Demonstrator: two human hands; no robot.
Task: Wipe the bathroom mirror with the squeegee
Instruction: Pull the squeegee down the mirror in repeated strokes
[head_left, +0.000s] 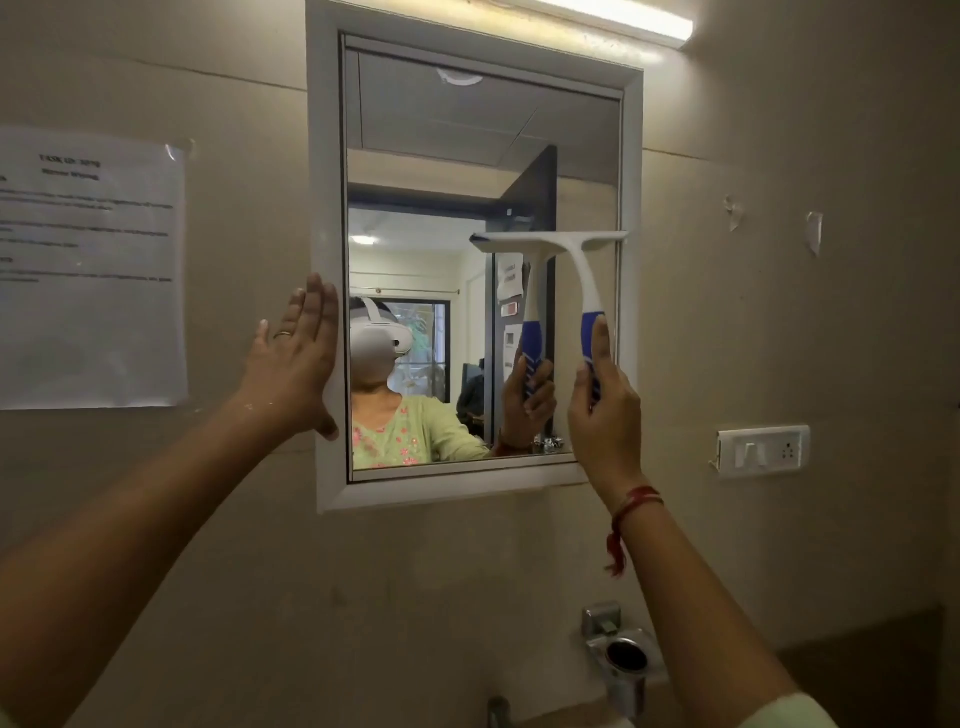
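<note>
A white-framed bathroom mirror (431, 156) hangs on the beige wall straight ahead. My right hand (605, 410) grips the blue handle of a white squeegee (576, 260), whose blade lies level against the glass on the mirror's right side, about mid-height. Flat on the mirror's left frame rests my left hand (296, 358), fingers spread, with a ring on one finger. The glass reflects a person with a white headset and the squeegee's mirrored handle.
A printed paper sheet (93, 270) is taped to the wall left of the mirror. A white switch plate (763, 449) sits at the right. Below are a chrome holder (623, 660) and a tap. A tube light (623, 18) glows above.
</note>
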